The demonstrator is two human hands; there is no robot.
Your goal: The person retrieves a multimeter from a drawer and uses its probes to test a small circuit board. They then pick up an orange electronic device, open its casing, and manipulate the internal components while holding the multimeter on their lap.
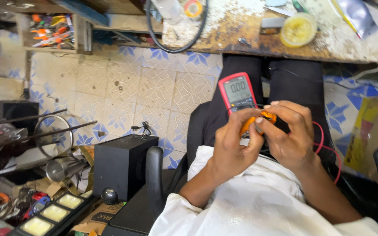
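Both hands, left hand (232, 146) and right hand (290, 135), pinch a small orange part (259, 121) over the red multimeter (237, 92) on the lap. It looks like mid-test; next calls for steady probe contact.

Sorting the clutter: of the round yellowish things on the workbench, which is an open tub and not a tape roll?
The yellow tub at the bench's right, filled with paste; the tape roll is a hollow ring.
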